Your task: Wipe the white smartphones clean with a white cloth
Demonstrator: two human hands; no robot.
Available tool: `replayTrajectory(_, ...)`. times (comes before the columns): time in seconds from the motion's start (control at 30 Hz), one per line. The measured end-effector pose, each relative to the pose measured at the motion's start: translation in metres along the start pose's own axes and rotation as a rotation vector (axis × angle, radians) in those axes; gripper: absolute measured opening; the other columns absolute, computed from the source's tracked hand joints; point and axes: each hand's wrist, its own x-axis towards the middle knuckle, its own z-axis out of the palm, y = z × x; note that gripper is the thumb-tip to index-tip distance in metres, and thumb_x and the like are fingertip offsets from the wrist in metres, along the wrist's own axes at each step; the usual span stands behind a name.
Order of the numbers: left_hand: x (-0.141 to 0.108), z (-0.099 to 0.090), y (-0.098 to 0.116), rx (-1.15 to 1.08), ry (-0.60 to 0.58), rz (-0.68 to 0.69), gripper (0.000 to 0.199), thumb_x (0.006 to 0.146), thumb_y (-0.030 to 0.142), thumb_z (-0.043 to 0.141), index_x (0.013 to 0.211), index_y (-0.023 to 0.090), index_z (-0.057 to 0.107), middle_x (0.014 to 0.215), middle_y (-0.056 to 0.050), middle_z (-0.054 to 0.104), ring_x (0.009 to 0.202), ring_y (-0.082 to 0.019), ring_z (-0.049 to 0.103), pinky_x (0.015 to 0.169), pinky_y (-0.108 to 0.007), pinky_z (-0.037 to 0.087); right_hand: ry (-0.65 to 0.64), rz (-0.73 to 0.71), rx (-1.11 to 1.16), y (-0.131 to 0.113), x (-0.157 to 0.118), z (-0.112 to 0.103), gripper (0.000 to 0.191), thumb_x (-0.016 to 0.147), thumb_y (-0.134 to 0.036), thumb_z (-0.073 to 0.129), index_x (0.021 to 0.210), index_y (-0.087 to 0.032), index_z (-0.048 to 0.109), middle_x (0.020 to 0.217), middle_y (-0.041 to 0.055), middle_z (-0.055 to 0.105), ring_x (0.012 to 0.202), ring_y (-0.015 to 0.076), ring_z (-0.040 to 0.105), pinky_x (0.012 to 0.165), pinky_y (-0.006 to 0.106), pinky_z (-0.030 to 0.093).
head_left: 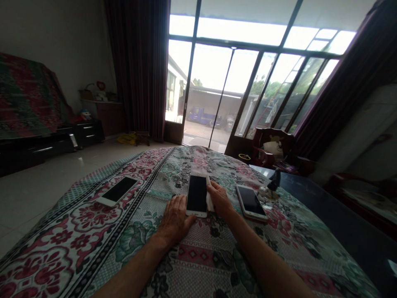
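A white-framed smartphone (197,193) with a dark screen lies on the flowered tablecloth (173,182) in front of me. My left hand (174,215) is at its lower left corner, fingers along the left edge and thumb at the bottom edge, holding it. At the phone's right edge, my right hand (218,198) is closed on a white cloth (210,203), perhaps a tissue, which touches that edge. Part of the cloth is hidden under my fingers. Another white phone (118,191) lies to the left, and a third phone (251,202) to the right, both face up.
Beside the third phone stands a small dark and pale object (270,188), too dim to name. A dark tabletop (328,219) extends on the right. Beyond the table are a wooden chair (273,145), glass doors (214,95) and dark curtains (136,70).
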Motion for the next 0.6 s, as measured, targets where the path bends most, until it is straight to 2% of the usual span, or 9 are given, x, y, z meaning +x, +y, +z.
replayTrajectory(0.17,0.002,-0.002,0.0,0.028,0.028,-0.07,0.05,0.081,0.03,0.059,0.124,0.007,0.047,0.126,-0.019,0.054,0.123,-0.031,0.047,0.106,-0.043,0.035,0.002,-0.063,-0.158,0.008,-0.005,0.008,0.036,0.073,-0.047,0.062,0.096,-0.02,0.066,0.079,0.0003,0.07,0.072,0.0185,0.064,0.062,0.026,0.05)
replayTrajectory(0.3,0.004,-0.004,-0.001,0.027,0.042,-0.086,0.044,0.082,0.031,0.059,0.118,0.008,0.05,0.12,-0.017,0.056,0.118,-0.031,0.049,0.103,-0.042,0.037,-0.01,-0.097,-0.273,0.007,-0.008,0.011,0.03,0.077,-0.043,0.056,0.095,-0.022,0.067,0.084,-0.0001,0.07,0.078,0.0184,0.064,0.065,0.025,0.05)
replayTrajectory(0.6,0.005,0.0,-0.006,0.053,0.121,-0.119,0.044,0.084,0.033,0.059,0.121,0.01,0.048,0.121,-0.016,0.055,0.117,-0.03,0.05,0.103,-0.043,0.038,-0.017,-0.104,-0.537,-0.002,-0.015,0.015,0.029,0.083,-0.034,0.05,0.103,-0.021,0.068,0.089,0.0013,0.071,0.081,0.0196,0.065,0.067,0.027,0.05)
